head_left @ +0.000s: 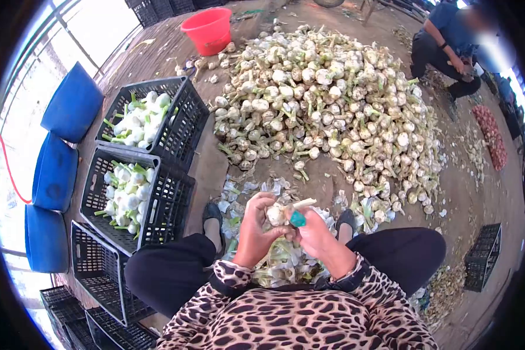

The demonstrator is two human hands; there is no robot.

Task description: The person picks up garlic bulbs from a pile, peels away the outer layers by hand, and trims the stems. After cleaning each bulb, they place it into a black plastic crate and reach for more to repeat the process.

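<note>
In front of my lap, my left hand (255,224) is curled round a whitish garlic bulb (275,215) whose pale stem (304,203) points to the right. My right hand (317,234) meets it from the other side, fingers closed against the bulb. A teal-green piece (297,219) shows at the right thumb; I cannot tell whether it is a thumb cover or a tool's handle. Beneath both hands, papery garlic skins and leaf scraps (286,262) cover the ground between my feet.
Ahead rises a big heap of untrimmed garlic (332,99). To the left, two black crates (184,108) (172,201) hold cleaned white bulbs, with another crate (99,262) nearer me. Blue tubs (55,169) line the wall. A red bucket (207,32) stands behind. Another person (449,46) crouches at upper right.
</note>
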